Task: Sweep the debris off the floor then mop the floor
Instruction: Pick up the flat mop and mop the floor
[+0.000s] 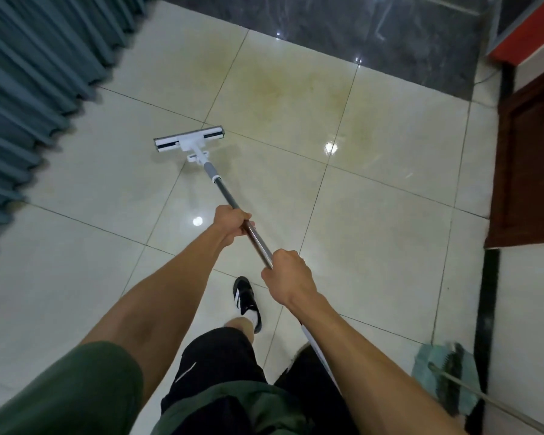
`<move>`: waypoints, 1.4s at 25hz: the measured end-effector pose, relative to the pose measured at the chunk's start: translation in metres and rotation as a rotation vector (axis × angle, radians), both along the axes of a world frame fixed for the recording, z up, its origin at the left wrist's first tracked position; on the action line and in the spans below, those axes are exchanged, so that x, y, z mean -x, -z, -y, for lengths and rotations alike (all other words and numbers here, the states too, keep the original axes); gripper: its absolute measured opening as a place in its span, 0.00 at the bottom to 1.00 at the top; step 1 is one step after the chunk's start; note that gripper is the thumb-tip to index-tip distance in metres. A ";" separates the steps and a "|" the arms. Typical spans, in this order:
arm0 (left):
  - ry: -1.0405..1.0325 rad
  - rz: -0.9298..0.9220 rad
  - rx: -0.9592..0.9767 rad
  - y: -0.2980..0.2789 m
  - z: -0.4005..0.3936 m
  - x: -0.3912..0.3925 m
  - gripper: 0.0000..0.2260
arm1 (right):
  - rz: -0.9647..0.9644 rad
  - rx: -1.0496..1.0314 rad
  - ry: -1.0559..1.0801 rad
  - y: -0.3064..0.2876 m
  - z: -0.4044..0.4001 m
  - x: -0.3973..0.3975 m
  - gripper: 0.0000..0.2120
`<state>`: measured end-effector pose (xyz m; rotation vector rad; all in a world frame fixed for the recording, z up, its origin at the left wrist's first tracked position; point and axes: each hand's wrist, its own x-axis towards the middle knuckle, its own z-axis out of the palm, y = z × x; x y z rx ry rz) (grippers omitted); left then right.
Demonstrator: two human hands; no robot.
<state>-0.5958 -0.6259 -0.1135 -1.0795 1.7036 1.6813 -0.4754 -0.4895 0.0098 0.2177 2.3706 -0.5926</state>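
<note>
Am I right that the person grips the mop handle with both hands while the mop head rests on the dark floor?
Not quite. The head view shows the mop head on the pale tiles, not the dark floor. Both the left hand and right hand do grip the handle.

Green sleeves (76, 387), black shorts (220, 362) — black striped shoe (245, 298).

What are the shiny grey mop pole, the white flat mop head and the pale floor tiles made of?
Grey mop pole: likely polished metal, mirror-like sheen.
White flat mop head: looks like moulded matte plastic; the dark strip along it may be sponge, unclear.
Pale floor tiles: probably glazed ceramic, glossy, with lamp reflections and dark grout lines.
</note>
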 end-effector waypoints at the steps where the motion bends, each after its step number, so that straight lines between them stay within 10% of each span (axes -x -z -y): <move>1: 0.008 0.009 0.010 0.001 0.009 0.018 0.08 | 0.009 0.002 0.003 0.000 0.008 0.018 0.09; 35: -0.073 0.189 -0.128 0.086 -0.008 0.446 0.06 | 0.097 -0.121 -0.021 0.081 0.016 0.462 0.08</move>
